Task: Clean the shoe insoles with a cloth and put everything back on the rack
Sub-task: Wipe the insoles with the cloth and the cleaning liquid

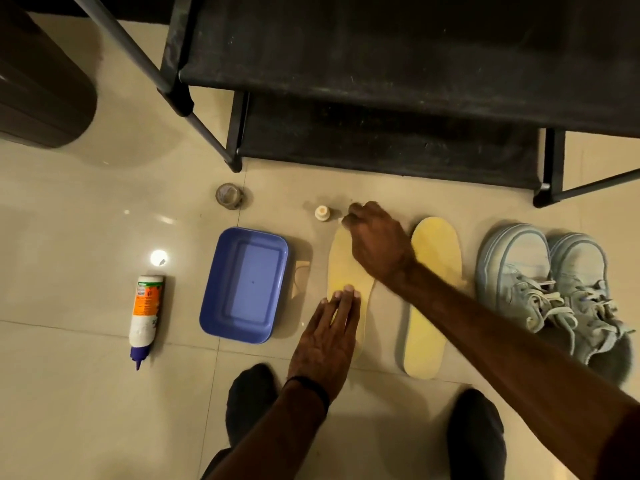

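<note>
Two pale yellow insoles lie side by side on the tiled floor. My left hand (329, 337) presses flat, fingers straight, on the middle of the left insole (341, 268). My right hand (372, 244) is over that insole's toe end with its fingers curled. Only a small pale bit of cloth (341, 221) shows at its fingertips. The right insole (431, 296) lies untouched, partly crossed by my right forearm. A pair of light blue sneakers (554, 289) stands to the right of it. The black shoe rack (381, 109) stands behind everything.
A blue plastic tray (221, 306) sits left of the insoles, with a beige object (301, 271) at its right edge. A white and orange bottle (145, 313) lies further left. A small cap (322, 213) and a round jar (229, 195) stand near the rack's leg. My feet in dark socks are at the bottom.
</note>
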